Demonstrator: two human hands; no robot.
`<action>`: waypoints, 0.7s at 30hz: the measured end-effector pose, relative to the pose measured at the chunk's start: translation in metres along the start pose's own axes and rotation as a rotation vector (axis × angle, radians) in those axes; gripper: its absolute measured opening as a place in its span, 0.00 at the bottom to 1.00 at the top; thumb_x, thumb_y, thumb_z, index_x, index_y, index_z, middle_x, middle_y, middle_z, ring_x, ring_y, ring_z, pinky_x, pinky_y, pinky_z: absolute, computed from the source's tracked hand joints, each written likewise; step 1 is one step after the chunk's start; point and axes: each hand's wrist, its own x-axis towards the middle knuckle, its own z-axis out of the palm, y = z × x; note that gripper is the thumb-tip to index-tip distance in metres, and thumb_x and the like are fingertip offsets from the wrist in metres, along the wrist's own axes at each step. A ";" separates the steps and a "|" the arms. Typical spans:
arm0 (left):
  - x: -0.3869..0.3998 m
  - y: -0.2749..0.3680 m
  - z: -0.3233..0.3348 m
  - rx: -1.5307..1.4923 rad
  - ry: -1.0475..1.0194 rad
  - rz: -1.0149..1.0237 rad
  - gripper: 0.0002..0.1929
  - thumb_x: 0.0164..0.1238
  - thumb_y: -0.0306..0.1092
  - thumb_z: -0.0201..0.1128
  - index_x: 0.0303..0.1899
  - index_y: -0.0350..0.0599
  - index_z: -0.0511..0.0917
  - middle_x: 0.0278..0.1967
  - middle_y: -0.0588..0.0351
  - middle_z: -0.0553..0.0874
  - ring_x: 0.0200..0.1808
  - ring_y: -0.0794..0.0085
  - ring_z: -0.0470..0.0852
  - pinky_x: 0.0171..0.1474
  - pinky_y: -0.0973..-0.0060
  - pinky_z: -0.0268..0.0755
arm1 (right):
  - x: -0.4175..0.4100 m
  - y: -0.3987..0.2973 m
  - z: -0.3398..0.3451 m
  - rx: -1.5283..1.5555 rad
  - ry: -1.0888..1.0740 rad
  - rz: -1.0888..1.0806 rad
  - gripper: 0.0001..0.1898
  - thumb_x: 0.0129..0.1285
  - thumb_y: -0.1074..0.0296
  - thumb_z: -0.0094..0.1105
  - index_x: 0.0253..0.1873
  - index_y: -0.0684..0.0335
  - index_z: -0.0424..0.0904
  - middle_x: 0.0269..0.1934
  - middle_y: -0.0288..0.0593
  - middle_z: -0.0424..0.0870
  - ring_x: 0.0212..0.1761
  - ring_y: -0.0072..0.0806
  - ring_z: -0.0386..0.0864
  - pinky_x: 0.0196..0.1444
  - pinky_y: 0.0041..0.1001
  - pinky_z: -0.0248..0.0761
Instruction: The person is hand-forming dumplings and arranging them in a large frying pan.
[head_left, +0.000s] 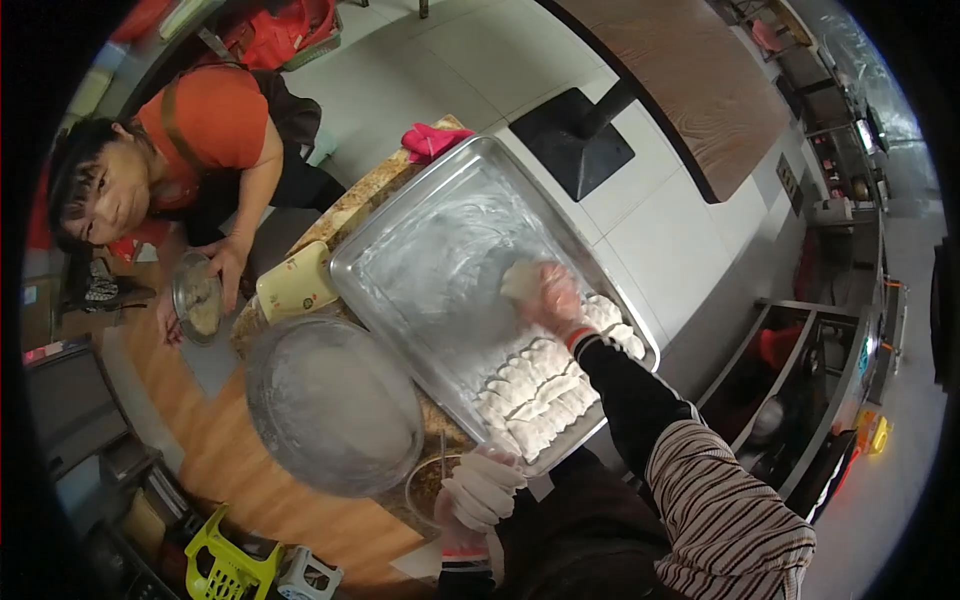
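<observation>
In my left hand (455, 517), several floured dumplings (484, 487) lie side by side, close to the tray's near corner. My right hand (555, 296) reaches over the metal tray (450, 247), blurred by motion. At its fingertips is a pale dumpling (517, 281). Both hands seem to wear thin clear plastic gloves. White dumplings (536, 390) sit in tight rows at the tray's near end, and a few more (615, 326) are along its right side, partly hidden by my right wrist. Flour dusts the tray's floor.
A large round metal pan (334, 405) with flour stands left of the tray, beside a glass bowl of filling (427, 487). Across from me, a person in orange (202, 120) holds a bowl (199, 300). A yellow container (296, 285) and a pink cloth (435, 141) flank the tray.
</observation>
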 end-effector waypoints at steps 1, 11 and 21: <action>-0.009 -0.013 -0.057 -0.590 -0.035 -0.119 0.50 0.50 0.62 0.71 0.69 0.37 0.63 0.61 0.45 0.73 0.65 0.53 0.69 0.73 0.52 0.58 | 0.018 -0.008 0.004 0.017 0.107 0.019 0.37 0.45 0.57 0.74 0.60 0.62 0.69 0.55 0.55 0.74 0.60 0.52 0.72 0.61 0.43 0.69; -0.022 0.003 0.039 -0.185 -0.047 0.088 0.46 0.55 0.58 0.70 0.69 0.40 0.64 0.64 0.47 0.72 0.68 0.52 0.67 0.74 0.52 0.55 | 0.064 -0.123 0.056 -0.244 0.028 -0.166 0.33 0.58 0.58 0.65 0.69 0.56 0.68 0.62 0.40 0.75 0.64 0.40 0.71 0.63 0.44 0.67; -0.046 0.012 0.042 -0.148 -0.039 0.194 0.47 0.55 0.60 0.69 0.69 0.37 0.62 0.66 0.47 0.71 0.68 0.51 0.66 0.73 0.53 0.56 | -0.026 -0.086 -0.010 0.057 -0.550 -0.372 0.32 0.57 0.58 0.66 0.67 0.57 0.70 0.61 0.44 0.74 0.66 0.44 0.70 0.58 0.45 0.71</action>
